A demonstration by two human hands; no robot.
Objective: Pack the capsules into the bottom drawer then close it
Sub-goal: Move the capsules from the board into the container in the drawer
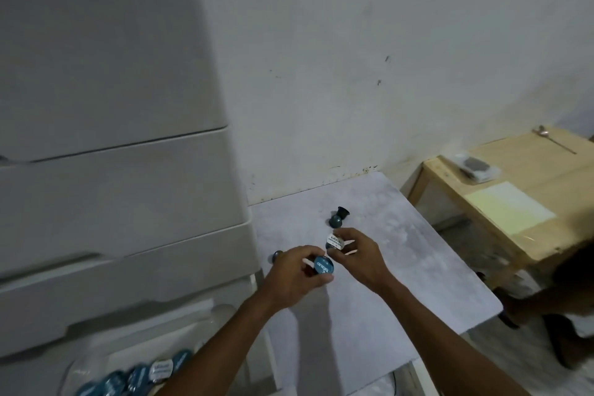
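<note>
Both hands grip one capsule each above the surface (pixel 401 267): left hand (pixel 295 273) a blue-lidded capsule (pixel 323 264), right hand (pixel 356 254) a white-lidded capsule (pixel 334 242). Loose pinches could drop them before the open bottom drawer (pixel 193 331); two more capsules (pixel 337 217) might roll off.

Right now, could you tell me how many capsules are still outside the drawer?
5: one in the left hand at, one in the right hand at, two behind them at and, one partly hidden at. Others may be hidden.
</note>
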